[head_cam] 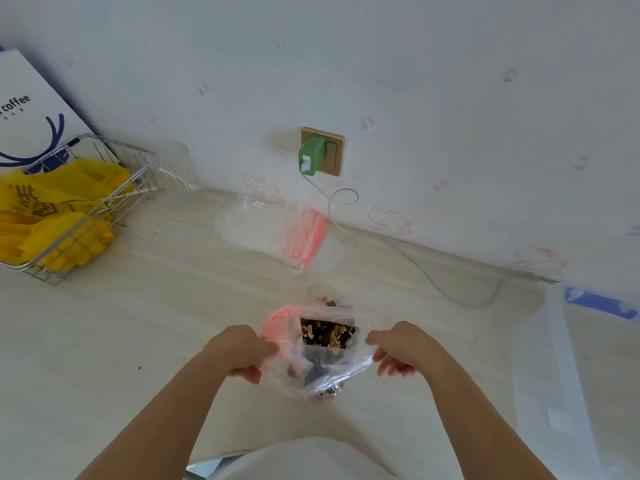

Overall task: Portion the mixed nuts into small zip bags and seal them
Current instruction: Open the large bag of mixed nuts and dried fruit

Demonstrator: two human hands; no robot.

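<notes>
A clear zip bag point(332, 370) with a red-orange seal strip is held up over the table, its mouth spread wide. Mixed nuts point(327, 332), dark and pale pieces, show through the mouth. My left hand point(242, 351) pinches the bag's left edge by the red strip. My right hand point(398, 348) pinches the right edge. A few more nuts point(327, 301) show just beyond the bag's far rim. Farther back on the table lies a stack of empty small zip bags point(304, 233) with red strips, inside a clear wrapper.
A wire basket point(104, 202) with yellow plastic bags stands at the back left, in front of a white coffee paper bag point(31, 109). A green charger point(311, 155) sits in the wall socket, its white cable point(415, 261) trailing across the table. A clear plastic box point(568, 375) stands at the right.
</notes>
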